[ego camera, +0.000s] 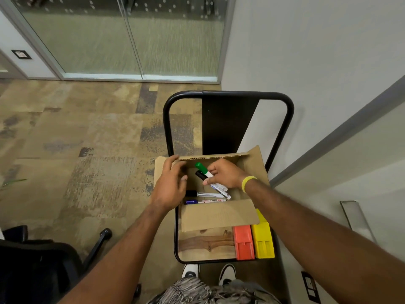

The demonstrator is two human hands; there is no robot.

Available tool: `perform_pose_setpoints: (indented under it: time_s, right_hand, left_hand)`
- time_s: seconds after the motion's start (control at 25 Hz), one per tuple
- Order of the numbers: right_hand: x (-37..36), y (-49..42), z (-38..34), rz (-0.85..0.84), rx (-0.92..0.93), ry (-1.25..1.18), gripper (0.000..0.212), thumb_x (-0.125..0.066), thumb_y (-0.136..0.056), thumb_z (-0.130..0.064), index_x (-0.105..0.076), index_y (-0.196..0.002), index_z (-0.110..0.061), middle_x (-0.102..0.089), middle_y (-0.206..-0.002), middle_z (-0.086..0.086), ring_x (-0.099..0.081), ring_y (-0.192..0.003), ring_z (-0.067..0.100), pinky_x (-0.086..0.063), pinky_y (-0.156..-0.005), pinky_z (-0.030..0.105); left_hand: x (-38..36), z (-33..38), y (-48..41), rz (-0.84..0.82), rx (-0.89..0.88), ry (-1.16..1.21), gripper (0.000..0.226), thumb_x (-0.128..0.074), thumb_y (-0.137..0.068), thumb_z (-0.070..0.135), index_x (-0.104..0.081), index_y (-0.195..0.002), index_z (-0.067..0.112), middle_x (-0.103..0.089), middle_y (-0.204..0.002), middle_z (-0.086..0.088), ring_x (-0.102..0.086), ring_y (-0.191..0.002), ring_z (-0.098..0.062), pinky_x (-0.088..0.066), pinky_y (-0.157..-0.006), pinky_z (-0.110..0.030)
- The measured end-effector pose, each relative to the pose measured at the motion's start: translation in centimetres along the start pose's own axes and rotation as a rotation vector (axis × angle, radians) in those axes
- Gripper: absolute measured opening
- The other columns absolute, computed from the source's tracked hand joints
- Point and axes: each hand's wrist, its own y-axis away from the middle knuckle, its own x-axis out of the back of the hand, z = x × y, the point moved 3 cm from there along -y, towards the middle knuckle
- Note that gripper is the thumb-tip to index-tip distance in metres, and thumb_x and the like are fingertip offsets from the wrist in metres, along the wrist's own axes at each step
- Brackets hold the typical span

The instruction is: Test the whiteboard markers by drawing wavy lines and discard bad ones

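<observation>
An open cardboard box (219, 216) stands on a small wooden table (203, 244) with a black tube frame. My right hand (225, 174) reaches into the box and grips two markers together, a green-capped marker (201, 167) and a black-capped marker (200, 174). My left hand (171, 183) hovers over the box's left edge, fingers loosely spread, holding nothing. Two more markers lie on the box floor: another black-capped marker (203, 194) and a blue-capped marker (203, 201).
An orange eraser block (243, 242) and a yellow eraser block (263, 240) lie on the table's right side. A white wall and a whiteboard edge (328, 139) run along the right. An office chair (43, 260) stands at lower left on the carpet.
</observation>
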Motion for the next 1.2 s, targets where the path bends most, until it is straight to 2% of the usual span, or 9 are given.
perform_pose_setpoints:
  time_s: [0.12, 0.24, 0.32, 0.4, 0.56, 0.72, 0.92, 1.04, 1.2]
  right_hand:
    - [0.5, 3.1, -2.2, 0.048, 0.083, -0.077, 0.02, -0.078, -0.083, -0.024, -0.064, -0.069, -0.025, -0.058, -0.057, -0.01, -0.052, -0.053, 0.002, -0.042, -0.054, 0.021]
    - [0.3, 5.3, -3.9, 0.138, 0.14, -0.305, 0.014, -0.077, -0.084, -0.024, -0.074, -0.092, -0.013, -0.074, -0.084, 0.004, -0.07, -0.079, 0.016, -0.058, -0.076, 0.037]
    - [-0.1, 6.3, -4.9, 0.148, 0.159, -0.506, 0.017, -0.076, -0.084, -0.016, -0.074, -0.1, -0.011, -0.076, -0.097, 0.007, -0.072, -0.094, 0.022, -0.057, -0.09, 0.043]
    - [-0.6, 6.9, -5.8, 0.126, 0.179, -0.623, 0.022, -0.073, -0.087, -0.01, -0.072, -0.108, -0.005, -0.075, -0.102, 0.012, -0.072, -0.1, 0.026, -0.054, -0.095, 0.044]
    - [-1.3, 7.5, -6.6, 0.088, 0.152, -0.702, 0.023, -0.069, -0.088, -0.006, -0.069, -0.109, 0.002, -0.075, -0.098, 0.015, -0.072, -0.093, 0.024, -0.055, -0.093, 0.043]
    - [-2.1, 8.4, -6.9, 0.043, 0.069, -0.624, 0.028, -0.073, -0.085, -0.008, -0.068, -0.107, 0.008, -0.073, -0.097, 0.023, -0.073, -0.086, 0.026, -0.059, -0.083, 0.036]
    - [-3.5, 9.2, -6.6, -0.022, 0.006, -0.654, 0.033, -0.072, -0.086, -0.01, -0.065, -0.112, 0.009, -0.071, -0.104, 0.026, -0.07, -0.099, 0.037, -0.055, -0.093, 0.051]
    - [-3.8, 9.5, -6.3, -0.063, -0.006, -0.652, 0.031, -0.071, -0.088, -0.012, -0.066, -0.112, 0.007, -0.072, -0.104, 0.024, -0.071, -0.098, 0.036, -0.055, -0.093, 0.052]
    - [-4.3, 9.6, -5.9, -0.066, -0.006, -0.655, 0.03, -0.072, -0.088, -0.013, -0.065, -0.111, 0.005, -0.071, -0.104, 0.025, -0.071, -0.095, 0.033, -0.056, -0.091, 0.052]
  left_hand:
    - [0.2, 0.3, 0.8, 0.059, 0.018, 0.076, 0.042, -0.057, -0.095, 0.017, -0.049, -0.136, 0.02, -0.029, -0.148, 0.008, -0.052, -0.117, -0.007, -0.052, -0.098, -0.033]
    - [0.5, 0.8, 1.9, 0.166, 0.027, 0.207, 0.026, -0.051, -0.097, 0.025, -0.065, -0.119, 0.021, -0.057, -0.123, 0.007, -0.056, -0.111, -0.006, -0.052, -0.096, -0.044]
    - [1.0, 2.0, 2.9, 0.188, 0.056, 0.41, 0.029, -0.046, -0.098, 0.039, -0.071, -0.105, 0.027, -0.069, -0.107, 0.007, -0.063, -0.102, -0.011, -0.054, -0.089, -0.048]
    - [1.5, 4.4, 3.7, 0.046, 0.083, 0.661, 0.04, -0.039, -0.102, 0.044, -0.073, -0.103, 0.022, -0.074, -0.099, -0.003, -0.069, -0.096, -0.019, -0.056, -0.086, -0.043]
    - [2.0, 7.4, 4.7, -0.243, 0.169, 0.939, 0.045, -0.04, -0.098, 0.036, -0.062, -0.108, -0.003, -0.07, -0.079, -0.002, -0.066, -0.074, -0.012, -0.051, -0.064, -0.021]
    - [2.2, 7.2, 5.3, -0.267, 0.236, 1.082, 0.034, -0.045, -0.097, 0.026, -0.062, -0.117, 0.005, -0.072, -0.099, -0.011, -0.068, -0.091, -0.02, -0.056, -0.077, -0.032]
    - [2.4, 7.5, 5.4, -0.254, 0.313, 1.173, 0.038, -0.039, -0.102, 0.029, -0.059, -0.126, 0.006, -0.068, -0.122, -0.013, -0.064, -0.116, -0.029, -0.049, -0.099, -0.049]
    - [2.2, 7.4, 5.6, -0.272, 0.333, 1.152, 0.037, -0.039, -0.103, 0.029, -0.056, -0.128, 0.008, -0.069, -0.121, -0.012, -0.066, -0.11, -0.028, -0.051, -0.088, -0.045]
    - [1.3, 6.9, 6.0, -0.336, 0.337, 1.05, 0.03, -0.055, -0.094, 0.019, -0.061, -0.122, 0.01, -0.071, -0.098, -0.011, -0.067, -0.082, -0.019, -0.053, -0.062, -0.026]
